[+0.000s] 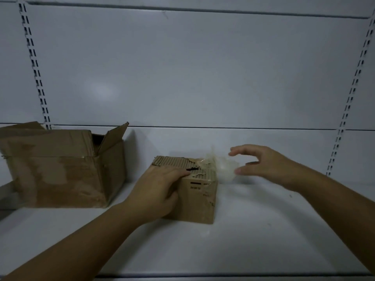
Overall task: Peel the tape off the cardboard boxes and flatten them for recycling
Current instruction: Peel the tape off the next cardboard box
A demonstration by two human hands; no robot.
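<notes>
A small cardboard box (199, 199) stands in the middle of the white shelf, its top torn down to the corrugated layer. My left hand (160, 189) lies over its top left edge, fingers flat on the top and thumb down the front face. A crumpled wad of clear tape (221, 166) hangs off the box's top right corner. My right hand (261, 163) hovers just right of the wad, fingers and thumb spread, holding nothing. A larger cardboard box (60, 169) with raised flaps sits at the left.
The white shelf (263, 230) runs wide to the right and front of the small box. A white back panel with slotted uprights (36, 74) rises behind. The shelf's front edge (203, 277) runs along the bottom of the view.
</notes>
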